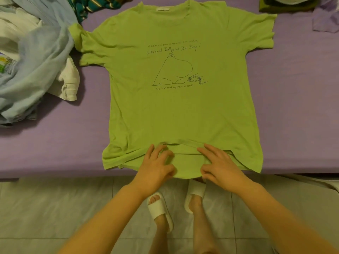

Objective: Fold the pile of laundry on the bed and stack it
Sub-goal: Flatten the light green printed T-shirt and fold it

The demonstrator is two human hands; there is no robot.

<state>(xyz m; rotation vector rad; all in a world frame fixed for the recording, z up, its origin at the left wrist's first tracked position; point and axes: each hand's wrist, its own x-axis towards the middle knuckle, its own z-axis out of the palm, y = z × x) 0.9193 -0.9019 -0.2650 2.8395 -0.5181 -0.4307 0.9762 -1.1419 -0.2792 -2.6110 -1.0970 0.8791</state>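
Note:
A light green T-shirt (176, 110) with a line drawing and handwriting on its chest lies spread flat, front up, on the purple bed (293, 107), collar at the far side. Its near hem is rumpled and hangs slightly over the bed's edge. My left hand (157, 167) and my right hand (220, 166) rest side by side on the hem's middle, fingers spread and slightly bent, pressing the cloth. The unfolded pile (31, 57) of pale blue and white clothes lies at the left.
A teal striped garment (91, 6) lies at the far side behind the pile. Folded dark green and white items (286, 4) and a lilac cloth (324, 21) sit at the far right corner. Below the bed edge are a tiled floor and my feet in white slippers (161, 209).

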